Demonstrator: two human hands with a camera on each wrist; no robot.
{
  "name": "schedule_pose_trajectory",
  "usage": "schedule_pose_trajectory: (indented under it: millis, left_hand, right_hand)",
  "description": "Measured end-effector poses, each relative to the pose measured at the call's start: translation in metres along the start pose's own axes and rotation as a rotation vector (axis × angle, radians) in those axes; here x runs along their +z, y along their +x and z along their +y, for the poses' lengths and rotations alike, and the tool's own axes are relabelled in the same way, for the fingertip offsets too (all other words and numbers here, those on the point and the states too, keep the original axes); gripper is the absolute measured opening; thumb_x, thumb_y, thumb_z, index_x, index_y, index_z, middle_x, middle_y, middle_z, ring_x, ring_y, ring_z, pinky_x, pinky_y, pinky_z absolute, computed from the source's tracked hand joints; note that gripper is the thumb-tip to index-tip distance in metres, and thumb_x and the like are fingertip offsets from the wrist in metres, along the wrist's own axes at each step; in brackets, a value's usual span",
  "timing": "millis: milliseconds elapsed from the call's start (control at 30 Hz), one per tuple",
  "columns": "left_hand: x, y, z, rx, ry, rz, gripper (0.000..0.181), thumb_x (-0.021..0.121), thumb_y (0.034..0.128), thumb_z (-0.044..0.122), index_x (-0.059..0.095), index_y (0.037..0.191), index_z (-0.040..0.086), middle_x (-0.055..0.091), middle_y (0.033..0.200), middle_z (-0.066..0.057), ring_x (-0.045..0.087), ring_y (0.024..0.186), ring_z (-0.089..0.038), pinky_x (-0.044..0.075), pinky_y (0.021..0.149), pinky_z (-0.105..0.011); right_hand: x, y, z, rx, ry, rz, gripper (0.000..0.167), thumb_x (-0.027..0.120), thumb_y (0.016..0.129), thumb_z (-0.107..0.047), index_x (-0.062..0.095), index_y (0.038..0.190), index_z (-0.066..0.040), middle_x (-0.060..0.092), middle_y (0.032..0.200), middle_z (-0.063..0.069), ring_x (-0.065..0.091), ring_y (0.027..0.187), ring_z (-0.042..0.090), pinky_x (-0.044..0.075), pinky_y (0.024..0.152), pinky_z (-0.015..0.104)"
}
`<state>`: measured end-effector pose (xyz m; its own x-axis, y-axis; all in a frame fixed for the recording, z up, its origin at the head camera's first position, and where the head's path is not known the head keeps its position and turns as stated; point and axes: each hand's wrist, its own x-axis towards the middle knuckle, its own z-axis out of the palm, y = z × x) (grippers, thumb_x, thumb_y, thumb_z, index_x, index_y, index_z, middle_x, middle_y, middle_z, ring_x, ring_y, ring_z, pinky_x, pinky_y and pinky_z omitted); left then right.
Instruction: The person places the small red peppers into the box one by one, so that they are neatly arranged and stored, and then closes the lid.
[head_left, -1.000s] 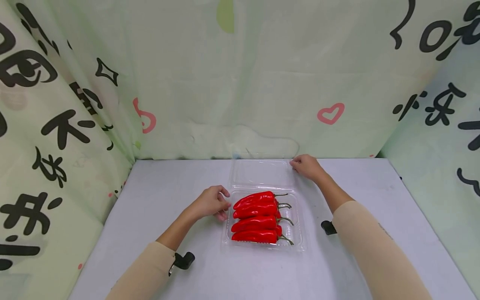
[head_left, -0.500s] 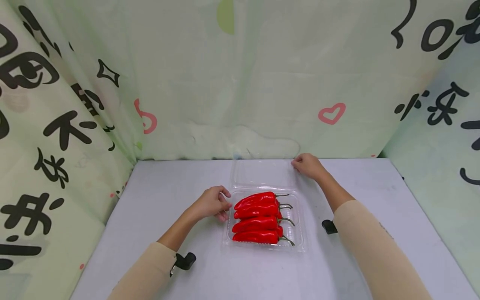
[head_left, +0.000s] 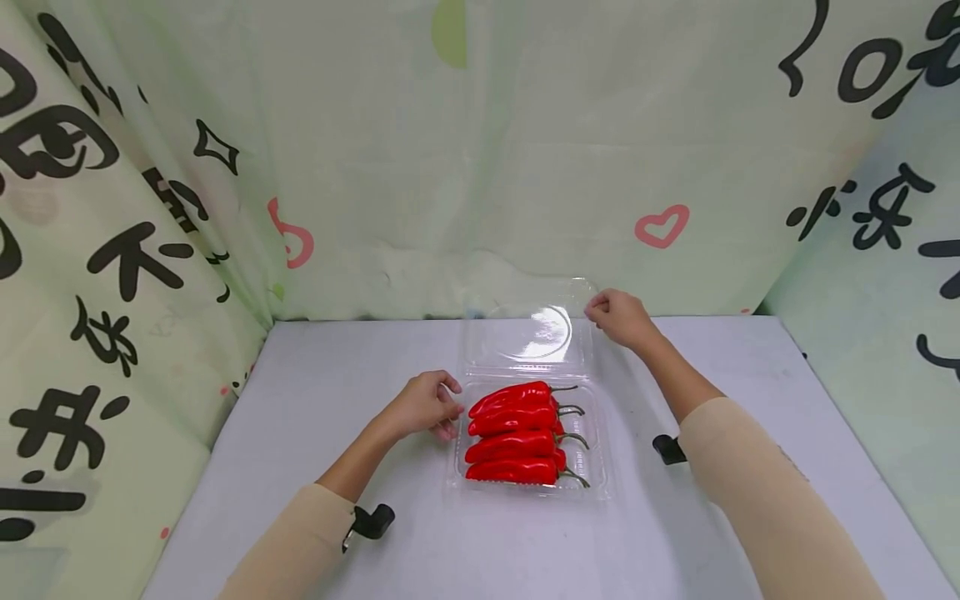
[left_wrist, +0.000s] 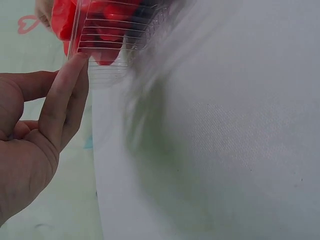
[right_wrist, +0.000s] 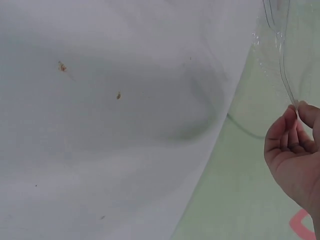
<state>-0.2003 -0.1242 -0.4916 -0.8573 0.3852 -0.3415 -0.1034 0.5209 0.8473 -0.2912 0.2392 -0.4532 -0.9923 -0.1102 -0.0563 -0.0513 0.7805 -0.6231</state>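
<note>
A clear plastic clamshell box [head_left: 597, 450] stands on the table in the head view. In its base lie several red chili peppers [head_left: 510, 447], green stems toward the right. My right hand [head_left: 618, 317] pinches the far right corner of the raised clear lid [head_left: 528, 333]; in the right wrist view the thumb and fingertips [right_wrist: 291, 113] meet on its thin edge. At the base's left side is my left hand [head_left: 423, 406], its fairly straight fingers touching the box wall. The left wrist view shows those fingertips [left_wrist: 79, 59] against the ribbed side.
The white table [head_left: 360, 350] ends at a printed curtain [head_left: 360, 167] close behind the lid. More curtain hangs on both sides. A black wrist device [head_left: 372, 522] sits on the left sleeve, another [head_left: 669, 450] by the right sleeve.
The lid has tilted higher off the table behind the box, and light now glints on it. My right hand has risen slightly with its corner. My left hand has stayed about where it was.
</note>
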Motion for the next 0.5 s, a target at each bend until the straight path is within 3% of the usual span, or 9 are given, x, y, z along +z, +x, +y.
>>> schedule_pose_trajectory:
  millis: [300,500]
  left_hand:
    - [-0.002,0.004,0.004,0.033,0.003,0.026,0.035,0.073,0.0955,0.011,0.056,0.124,-0.003,0.069,0.085,-0.013,0.072,0.058,-0.02,0.064,0.061,-0.031]
    - [-0.002,0.012,0.004,0.031,-0.046,0.046,0.028,0.066,0.0975,0.005,0.057,0.122,-0.005,0.07,0.085,-0.015,0.071,0.055,-0.019,0.064,0.059,-0.032]
  right_hand:
    - [-0.01,-0.007,-0.008,-0.042,0.03,0.088,0.029,0.058,0.106,-0.019,0.058,0.121,0.005,0.066,0.105,0.022,0.063,0.092,0.031,0.053,0.077,0.033]
    - [-0.016,-0.014,-0.015,-0.054,0.066,0.139,0.029,0.058,0.107,-0.023,0.057,0.122,0.002,0.065,0.105,0.02,0.063,0.093,0.029,0.053,0.076,0.027]
